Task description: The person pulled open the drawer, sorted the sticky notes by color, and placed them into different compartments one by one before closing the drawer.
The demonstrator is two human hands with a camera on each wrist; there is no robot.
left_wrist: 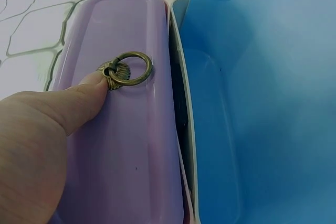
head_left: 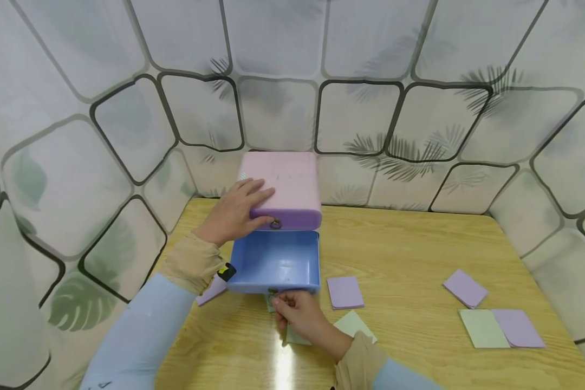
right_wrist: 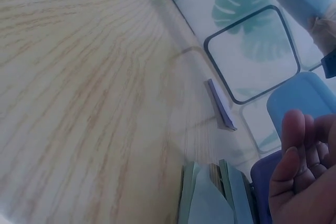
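A small drawer box with a pink top (head_left: 287, 179) stands at the back of the table. Its upper purple drawer front (left_wrist: 126, 150) carries a brass ring pull (left_wrist: 134, 69). Below it, the blue drawer (head_left: 278, 257) is pulled out, and its visible inside holds nothing. My left hand (head_left: 236, 211) rests on the box's left side and top with fingers extended, the thumb touching the purple front beside the ring's base. In front of the blue drawer, my right hand (head_left: 302, 317) pinches its ring pull (head_left: 271, 297) between thumb and curled fingers.
Green paper squares (head_left: 353, 325) lie partly behind the right hand, with a purple square (head_left: 345, 292) beside them. More purple (head_left: 465, 287) and green squares (head_left: 484, 329) lie on the right. Another purple piece (head_left: 211, 291) is under the left wrist. Patterned cloth walls (head_left: 280, 114) surround the table.
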